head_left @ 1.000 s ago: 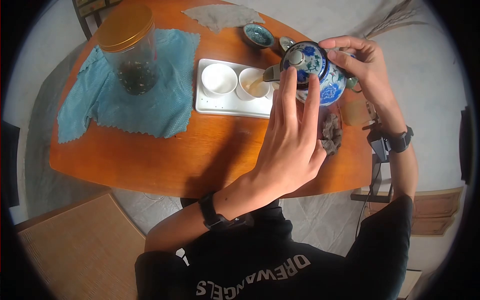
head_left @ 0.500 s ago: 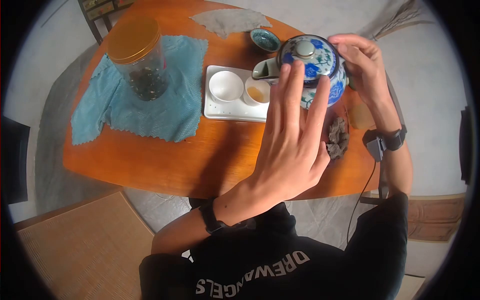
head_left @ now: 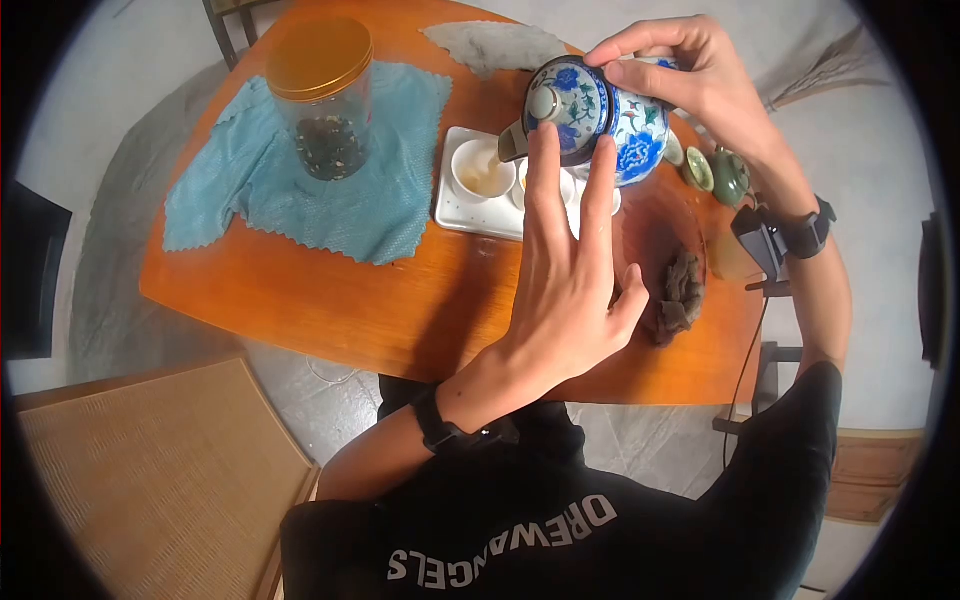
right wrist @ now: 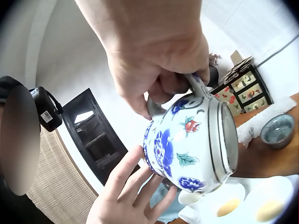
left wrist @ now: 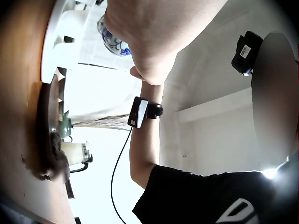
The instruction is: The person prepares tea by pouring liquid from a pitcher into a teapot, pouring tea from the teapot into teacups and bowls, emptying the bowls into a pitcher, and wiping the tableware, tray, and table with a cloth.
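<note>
The blue-flowered white teapot is tilted, its spout over the left white cup, where pale liquid shows. My right hand grips the teapot's handle; in the right wrist view its fingers curl round the handle above the pot body. My left hand has fairly straight, spread fingers, with fingertips touching the lid and its knob. Another cup on the white tray is partly hidden by my left fingers. Yellowish liquid shows in two cups in the right wrist view.
A gold-lidded jar stands on a teal cloth at the left. A grey cloth lies at the back. At the right are a brown crumpled thing, a small green pot and a glass pitcher.
The teapot was tilted over the right-hand cup, came more level, then shifted left and tilted over the left cup. Both hands moved with it, and the head view shifted.
</note>
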Motion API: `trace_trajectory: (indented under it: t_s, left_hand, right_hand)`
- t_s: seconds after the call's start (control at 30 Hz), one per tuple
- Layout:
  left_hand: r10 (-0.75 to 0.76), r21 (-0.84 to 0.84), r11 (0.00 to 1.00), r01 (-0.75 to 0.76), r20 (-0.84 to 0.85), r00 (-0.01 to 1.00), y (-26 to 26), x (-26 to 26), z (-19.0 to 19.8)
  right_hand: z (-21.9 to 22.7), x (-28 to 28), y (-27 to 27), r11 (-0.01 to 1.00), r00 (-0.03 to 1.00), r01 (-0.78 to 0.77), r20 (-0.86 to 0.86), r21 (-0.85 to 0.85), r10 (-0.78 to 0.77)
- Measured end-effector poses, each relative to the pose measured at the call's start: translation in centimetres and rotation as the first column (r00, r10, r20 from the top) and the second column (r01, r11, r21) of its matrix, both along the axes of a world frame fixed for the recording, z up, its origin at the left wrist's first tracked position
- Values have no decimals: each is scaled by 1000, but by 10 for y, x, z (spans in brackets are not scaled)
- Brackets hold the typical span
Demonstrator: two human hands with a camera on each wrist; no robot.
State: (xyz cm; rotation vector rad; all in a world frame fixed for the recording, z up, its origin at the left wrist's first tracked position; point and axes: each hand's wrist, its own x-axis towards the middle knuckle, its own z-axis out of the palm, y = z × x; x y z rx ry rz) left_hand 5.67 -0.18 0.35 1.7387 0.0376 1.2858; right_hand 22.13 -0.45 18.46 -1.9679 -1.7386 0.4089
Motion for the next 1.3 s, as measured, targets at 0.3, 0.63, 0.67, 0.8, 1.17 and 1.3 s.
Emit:
trace_trajectory:
  t_s: [0.3, 0.63, 0.67, 0.8, 1.17, 1.3]
  left_hand:
    - [82, 109, 991, -74, -71, 994, 3, 4, 6]
    - [178, 307, 938, -161, -27, 984, 9, 79, 62]
    - [185, 315, 935, -161, -48, 981, 10, 91, 65]
    - [220, 307, 937, -169, -141, 965, 10, 138, 65]
    - [225, 290, 952, -101, -433, 873, 24, 176, 48]
    - [235, 282, 953, -114, -441, 866, 25, 178, 52]
  right_hand:
    - [-48, 14, -31, 948, 901, 224, -420, 225, -113]
    - [-26, 83, -51, 798, 653, 561, -711, 221, -262]
    - [-20, 100, -46, 813, 719, 526, -641, 250, -268]
    - [-9, 150, -30, 868, 824, 440, -488, 231, -288]
    - [-3, 185, 29, 964, 950, 256, -201, 68, -238]
    - [14, 181, 41, 976, 975, 219, -48, 1, -219]
